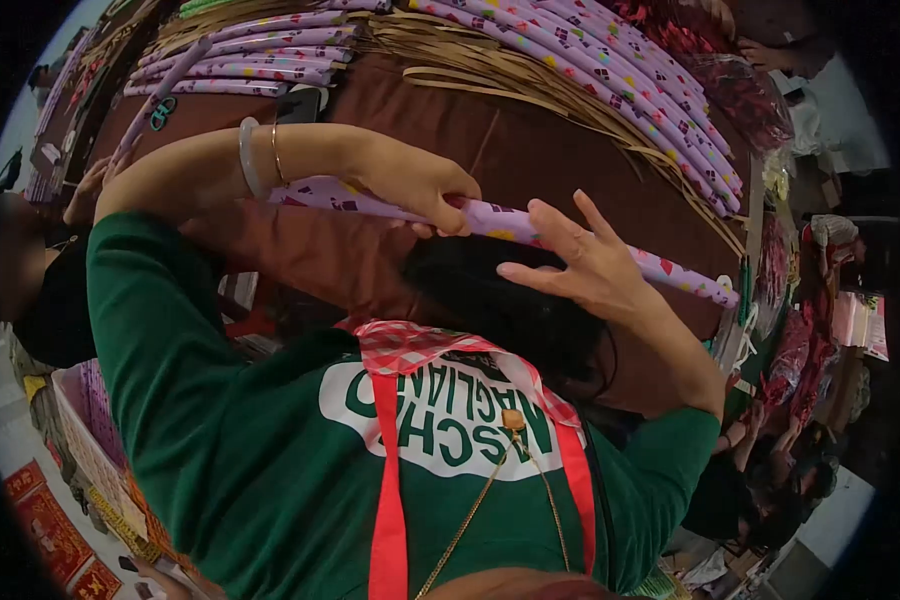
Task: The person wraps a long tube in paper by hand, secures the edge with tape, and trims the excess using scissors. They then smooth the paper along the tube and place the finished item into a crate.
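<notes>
A lilac roll with a colourful print (497, 222) lies slantwise in front of me, over the brown-covered table. My left hand (420, 185), a pale bangle and a thin gold bracelet on its wrist, has its fingers wrapped round the roll near its middle. Just right of that, my right hand (595, 265) is spread over the roll, fingers and thumb apart. The far right end of the roll (725, 294) sticks out past my right wrist. Something black (500, 300) sits below both hands.
Lilac printed rolls (600, 85) are piled at the back right, more rolls (250, 70) at the back left. Brown strips (490, 85) lie between them. Green-handled scissors (162, 113) and a dark phone (303, 104) rest at left. Another person (55, 290) sits at far left.
</notes>
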`<state>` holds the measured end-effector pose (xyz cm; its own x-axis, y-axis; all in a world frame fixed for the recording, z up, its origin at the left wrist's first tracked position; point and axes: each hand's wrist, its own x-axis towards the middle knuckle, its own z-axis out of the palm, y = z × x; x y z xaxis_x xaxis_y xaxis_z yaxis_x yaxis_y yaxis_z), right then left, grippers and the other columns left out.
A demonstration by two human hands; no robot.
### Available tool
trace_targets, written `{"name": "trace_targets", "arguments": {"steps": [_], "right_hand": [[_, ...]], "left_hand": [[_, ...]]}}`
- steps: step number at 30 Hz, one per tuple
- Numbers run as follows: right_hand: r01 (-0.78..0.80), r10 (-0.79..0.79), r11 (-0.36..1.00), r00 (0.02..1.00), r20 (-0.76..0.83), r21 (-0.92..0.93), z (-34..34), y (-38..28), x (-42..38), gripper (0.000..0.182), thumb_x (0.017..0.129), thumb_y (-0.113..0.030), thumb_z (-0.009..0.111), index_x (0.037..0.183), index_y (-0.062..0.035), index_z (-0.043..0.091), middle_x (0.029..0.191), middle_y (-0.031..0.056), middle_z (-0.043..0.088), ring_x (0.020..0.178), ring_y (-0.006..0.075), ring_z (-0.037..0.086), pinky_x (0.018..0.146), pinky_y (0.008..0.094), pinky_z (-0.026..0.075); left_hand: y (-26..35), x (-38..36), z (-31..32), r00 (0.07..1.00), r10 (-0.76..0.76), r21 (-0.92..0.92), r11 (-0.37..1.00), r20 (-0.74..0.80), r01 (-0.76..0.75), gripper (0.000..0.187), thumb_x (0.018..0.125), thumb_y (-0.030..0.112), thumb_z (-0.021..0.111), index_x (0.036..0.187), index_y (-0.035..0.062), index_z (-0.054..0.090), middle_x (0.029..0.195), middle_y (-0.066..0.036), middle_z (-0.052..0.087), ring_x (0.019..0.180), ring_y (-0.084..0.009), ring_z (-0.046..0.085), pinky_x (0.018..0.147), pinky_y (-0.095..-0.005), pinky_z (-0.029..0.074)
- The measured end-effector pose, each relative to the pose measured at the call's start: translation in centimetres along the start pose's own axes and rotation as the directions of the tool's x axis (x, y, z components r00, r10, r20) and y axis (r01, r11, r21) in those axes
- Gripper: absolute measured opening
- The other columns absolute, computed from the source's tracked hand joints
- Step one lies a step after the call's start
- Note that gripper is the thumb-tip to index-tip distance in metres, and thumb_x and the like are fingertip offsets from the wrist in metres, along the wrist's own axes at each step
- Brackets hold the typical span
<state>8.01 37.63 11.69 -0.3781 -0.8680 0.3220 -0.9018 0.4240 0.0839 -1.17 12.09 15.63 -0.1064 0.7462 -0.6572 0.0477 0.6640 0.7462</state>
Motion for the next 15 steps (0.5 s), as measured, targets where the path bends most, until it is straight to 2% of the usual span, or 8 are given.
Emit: {"name": "trace_targets", "arguments": {"steps": [2,3,5,9,12,14,15], "right_hand": [[-0.154,0.165,0.978,0.983,-0.074,0.138,1.2,-0.3,0.1,0.05,0.08,-0.012,0.053,0.127,-0.0286,0.05,0.143,0.0173,0.032,0.121,0.023,0.046,0.101,0.0396,0.038],[-0.222,0.235,0.957,0.971,-0.052,0.185,1.4,-0.2,0.6,0.05,0.08,-0.012,0.053,0.127,-0.0277,0.049,0.141,0.0196,0.033,0.115,0.0231,0.051,0.095,0.0385,0.042],[-0.252,0.254,0.966,0.967,-0.035,0.05,1.5,-0.2,1.4,0.052,0.08,-0.013,0.054,0.13,-0.0247,0.048,0.137,0.0212,0.039,0.093,0.0227,0.062,0.083,0.0357,0.049],[-0.2,0.197,0.98,0.975,-0.107,-0.021,3.4,-0.5,0.9,0.053,0.079,-0.015,0.056,0.131,-0.0237,0.047,0.137,0.0203,0.041,0.088,0.0217,0.064,0.083,0.034,0.05],[-0.138,0.114,0.981,0.978,-0.173,-0.135,3.2,-0.1,0.4,0.051,0.08,-0.016,0.056,0.13,-0.0251,0.048,0.135,0.0164,0.044,0.087,0.0208,0.063,0.082,0.0332,0.05],[0.006,-0.045,0.988,0.967,-0.252,-0.153,2.0,0.1,0.9,0.053,0.079,-0.015,0.059,0.13,-0.0174,0.048,0.132,0.0129,0.049,0.084,0.0191,0.063,0.077,0.0292,0.051],[0.001,-0.041,0.988,0.967,-0.253,-0.154,2.1,-0.3,0.6,0.053,0.079,-0.015,0.059,0.13,-0.0174,0.048,0.132,0.0129,0.049,0.084,0.0191,0.063,0.077,0.0292,0.051]], "left_hand": [[0.2,0.0,-0.3,1.0,0.001,0.012,1.0,0.007,-0.001,0.026,0.086,0.022,0.052,0.098,-0.0004,0.05,0.072,-0.002,0.053,0.062,-0.0107,0.051,0.055,-0.0259,0.044],[0.3,0.0,-0.5,1.0,-0.002,0.027,1.0,0.021,0.002,0.025,0.086,0.023,0.052,0.098,0.0,0.05,0.071,-0.002,0.052,0.061,-0.0107,0.051,0.054,-0.0258,0.043],[0.6,0.2,-0.8,0.999,-0.018,0.041,0.999,0.047,0.016,0.025,0.086,0.023,0.052,0.096,0.0004,0.051,0.07,-0.002,0.052,0.06,-0.0107,0.051,0.053,-0.0257,0.043],[0.2,0.7,-1.3,0.994,-0.035,0.044,0.999,0.105,0.03,0.022,0.085,0.023,0.052,0.091,0.0016,0.051,0.068,-0.002,0.052,0.057,-0.0105,0.05,0.049,-0.0255,0.043],[0.3,1.2,-1.6,0.993,-0.055,0.053,0.997,0.103,0.05,0.022,0.084,0.022,0.052,0.089,0.0013,0.051,0.068,-0.002,0.052,0.056,-0.0104,0.051,0.049,-0.0252,0.042],[0.2,1.6,-1.8,0.989,-0.063,0.07,0.996,0.131,0.054,0.022,0.084,0.022,0.052,0.09,0.001,0.052,0.068,-0.002,0.052,0.056,-0.0103,0.051,0.049,-0.0252,0.043],[0.2,1.8,-2.0,0.986,-0.07,0.085,0.995,0.155,0.057,0.023,0.084,0.023,0.052,0.091,0.0006,0.052,0.067,-0.002,0.052,0.056,-0.0102,0.051,0.049,-0.0252,0.043]]}}
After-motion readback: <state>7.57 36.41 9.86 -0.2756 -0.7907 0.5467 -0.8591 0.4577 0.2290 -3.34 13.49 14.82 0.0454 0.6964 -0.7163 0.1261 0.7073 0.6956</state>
